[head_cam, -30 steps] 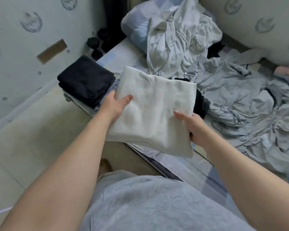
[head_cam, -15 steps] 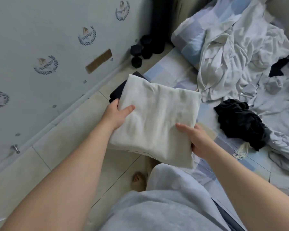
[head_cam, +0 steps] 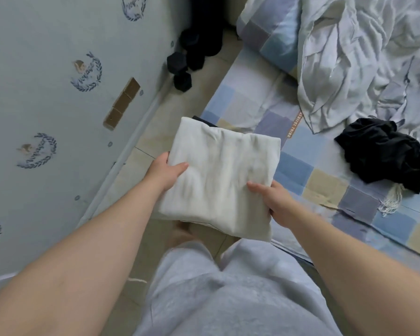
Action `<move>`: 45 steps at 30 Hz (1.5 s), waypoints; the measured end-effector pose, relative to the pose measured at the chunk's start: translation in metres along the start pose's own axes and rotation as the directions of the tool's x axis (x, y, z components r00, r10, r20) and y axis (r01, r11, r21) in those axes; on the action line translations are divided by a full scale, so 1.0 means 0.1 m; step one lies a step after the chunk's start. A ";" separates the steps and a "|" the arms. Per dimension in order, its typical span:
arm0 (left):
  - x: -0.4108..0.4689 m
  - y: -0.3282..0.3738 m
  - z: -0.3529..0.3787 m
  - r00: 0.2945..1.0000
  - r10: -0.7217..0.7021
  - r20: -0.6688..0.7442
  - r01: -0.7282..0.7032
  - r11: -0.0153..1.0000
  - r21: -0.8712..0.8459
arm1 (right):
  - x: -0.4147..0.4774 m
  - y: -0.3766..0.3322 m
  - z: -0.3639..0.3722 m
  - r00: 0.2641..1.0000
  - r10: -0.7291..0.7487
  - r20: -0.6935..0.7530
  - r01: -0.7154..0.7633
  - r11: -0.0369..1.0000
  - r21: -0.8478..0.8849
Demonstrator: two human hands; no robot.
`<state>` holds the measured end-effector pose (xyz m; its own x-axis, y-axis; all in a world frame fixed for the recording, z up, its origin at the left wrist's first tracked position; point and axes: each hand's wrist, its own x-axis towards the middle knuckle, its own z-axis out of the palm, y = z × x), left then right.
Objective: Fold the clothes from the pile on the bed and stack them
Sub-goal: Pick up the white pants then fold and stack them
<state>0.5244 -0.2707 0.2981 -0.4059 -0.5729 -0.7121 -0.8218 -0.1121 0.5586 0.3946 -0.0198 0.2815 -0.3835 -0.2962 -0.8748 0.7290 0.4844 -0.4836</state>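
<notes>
I hold a folded cream-white garment [head_cam: 218,175] flat in front of me, over the bed's left edge. My left hand [head_cam: 164,173] grips its left side, thumb on top. My right hand [head_cam: 272,200] grips its lower right side, thumb on top as well. A sliver of the dark folded stack [head_cam: 201,120] shows just past the garment's far edge; the rest is hidden under it. On the checked bedsheet [head_cam: 298,166] lie a crumpled black garment [head_cam: 383,151] and a pile of light grey and white clothes [head_cam: 354,59].
A pillow [head_cam: 269,30] lies at the head of the bed. Black dumbbells [head_cam: 182,71] sit on the tiled floor by the papered wall [head_cam: 46,93]. My grey shorts and a bare foot show below the garment.
The folded white garment has been carried left, from over the bed to over the dark stack, which it now covers. Both hands keep the same grip. The view has swung left toward the wall.
</notes>
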 end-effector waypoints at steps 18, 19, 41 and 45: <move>2.18 -0.46 0.19 0.967 0.168 0.193 -0.214 0.946 0.243 | 1.74 0.36 0.59 0.931 0.017 -0.365 -0.014 1.000 0.012; 2.16 -0.46 0.20 0.964 0.224 0.142 -0.257 0.920 0.297 | 1.74 0.39 0.60 0.917 -0.023 -0.399 -0.010 0.997 -0.081; 2.42 -0.61 0.49 0.712 0.392 0.583 -0.639 0.018 0.769 | 1.98 0.50 1.41 0.941 -0.321 -0.110 -0.011 0.295 -0.956; 2.04 -0.11 0.31 0.793 0.096 0.602 -0.604 0.259 0.754 | 1.37 0.16 1.25 0.985 -0.168 0.026 0.084 0.347 -0.934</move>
<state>0.4382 -0.3615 0.1339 -0.6411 0.0236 -0.7671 -0.2696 0.9289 0.2539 0.4244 -0.1555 0.1579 -0.4857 -0.3947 -0.7799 -0.3086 0.9122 -0.2695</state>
